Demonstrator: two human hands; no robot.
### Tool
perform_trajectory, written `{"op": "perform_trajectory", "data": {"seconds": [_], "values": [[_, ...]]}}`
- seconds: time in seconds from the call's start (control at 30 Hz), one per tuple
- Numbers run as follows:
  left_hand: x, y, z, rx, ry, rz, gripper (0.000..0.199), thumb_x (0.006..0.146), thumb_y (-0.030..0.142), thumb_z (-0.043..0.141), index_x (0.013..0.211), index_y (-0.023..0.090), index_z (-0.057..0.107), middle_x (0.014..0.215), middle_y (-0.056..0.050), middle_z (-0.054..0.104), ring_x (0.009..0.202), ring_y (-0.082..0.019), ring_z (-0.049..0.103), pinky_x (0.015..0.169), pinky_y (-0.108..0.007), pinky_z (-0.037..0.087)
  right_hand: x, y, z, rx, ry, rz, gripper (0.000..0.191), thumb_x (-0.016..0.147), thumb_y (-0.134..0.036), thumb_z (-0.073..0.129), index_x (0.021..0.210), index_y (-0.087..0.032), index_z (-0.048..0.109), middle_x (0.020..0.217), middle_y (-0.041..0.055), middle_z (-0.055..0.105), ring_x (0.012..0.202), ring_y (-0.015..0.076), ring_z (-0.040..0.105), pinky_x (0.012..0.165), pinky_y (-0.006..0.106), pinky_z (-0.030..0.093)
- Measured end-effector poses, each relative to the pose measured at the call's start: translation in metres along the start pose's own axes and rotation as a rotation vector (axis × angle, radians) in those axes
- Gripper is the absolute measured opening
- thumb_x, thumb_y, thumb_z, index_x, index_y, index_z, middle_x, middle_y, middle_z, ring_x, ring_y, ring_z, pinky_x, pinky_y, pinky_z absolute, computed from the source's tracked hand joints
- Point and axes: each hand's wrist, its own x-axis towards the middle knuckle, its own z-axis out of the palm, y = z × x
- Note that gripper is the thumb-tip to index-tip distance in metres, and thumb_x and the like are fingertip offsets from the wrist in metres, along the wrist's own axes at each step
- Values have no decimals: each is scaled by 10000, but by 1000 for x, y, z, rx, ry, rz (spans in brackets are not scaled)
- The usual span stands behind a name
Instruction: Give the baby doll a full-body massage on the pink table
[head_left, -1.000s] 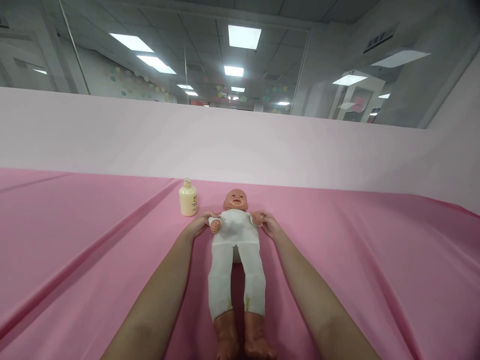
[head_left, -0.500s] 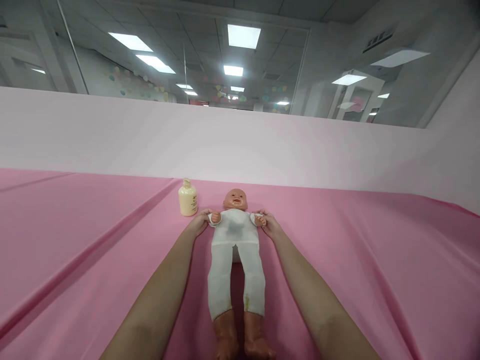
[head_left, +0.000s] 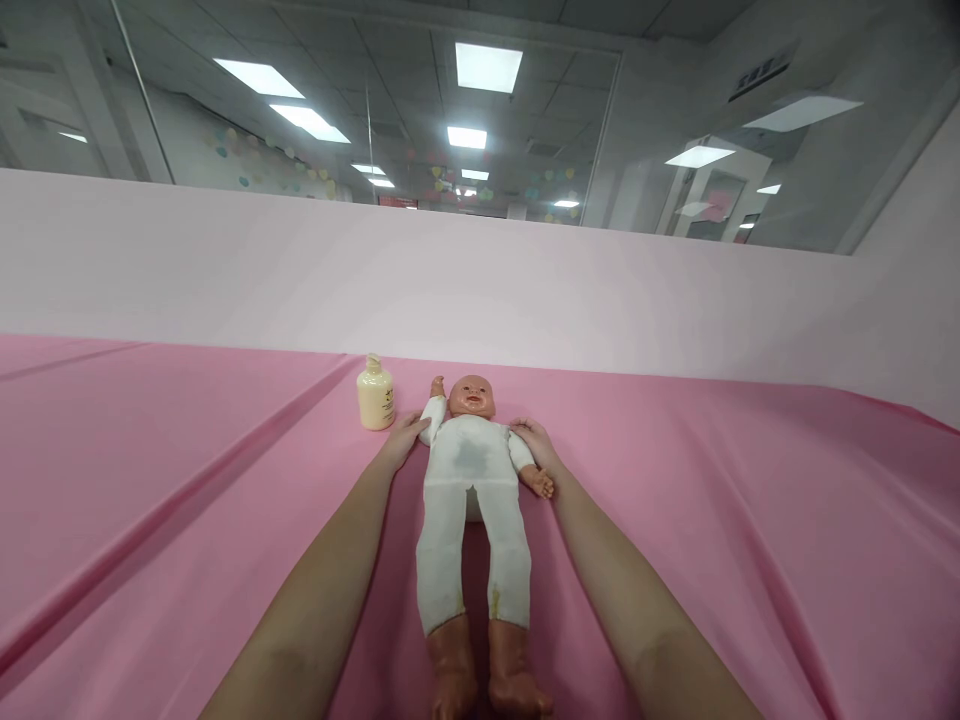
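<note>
A baby doll point(head_left: 471, 460) lies on its back in white cloth clothes, its head away from me and its bare feet nearest. My left hand point(head_left: 406, 438) is closed at the elbow of the doll's arm on the left, which bends up beside the head. On the other side, my right hand point(head_left: 537, 440) grips the upper part of the doll's other arm point(head_left: 523, 455), which points down and outward. My fingertips are partly hidden by the sleeves. A grey patch marks the doll's chest.
A cream pump bottle point(head_left: 376, 398) stands left of the doll, just beyond my left hand. Pink cloth point(head_left: 225, 450) with folds covers the surface. A low white wall point(head_left: 480, 290) runs behind, topped by a glass window point(head_left: 420, 130).
Both doll arms were folded with the hands near the shoulders. Now the left-side arm points up by the head and the right-side arm extends downward. My hands have barely shifted.
</note>
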Motion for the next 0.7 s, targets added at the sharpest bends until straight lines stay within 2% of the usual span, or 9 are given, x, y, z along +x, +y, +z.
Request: {"op": "perform_trajectory", "data": {"seconds": [0.13,0.23,0.43,0.57,0.7], "values": [[0,3,2,21,2,-10,451,733,402,661,1059,90,665,984,-125,710,968,-289,615,811,-342,470,2,1,-1,-99,61,-59,185,686,-358,672,773,-210,602,808,-23,628,821,159,566,836,269,442],[1,4,3,37,6,-23,451,741,402,660,1064,88,662,991,-131,708,963,-289,618,806,-342,474,-3,1,-3,-154,109,-91,156,737,-366,618,745,-213,593,776,-25,618,794,161,548,801,264,434],[0,4,4,80,24,-50,462,743,433,667,1056,93,660,961,-128,709,937,-285,624,796,-343,476,-9,-7,-3,-173,142,-123,142,753,-355,573,740,-221,618,795,-13,638,828,172,557,812,263,437],[0,4,4,91,29,-50,456,733,438,669,1041,101,665,952,-124,710,935,-286,626,793,-342,478,-6,-13,-6,-116,128,-108,141,724,-340,563,720,-215,627,816,7,660,858,188,585,866,288,452],[1,4,4,92,39,-46,445,732,405,671,1052,96,659,940,-122,709,920,-287,627,798,-354,474,-7,-18,-6,-55,51,-66,117,674,-310,607,710,-205,641,812,13,674,811,200,620,870,328,484]]}}
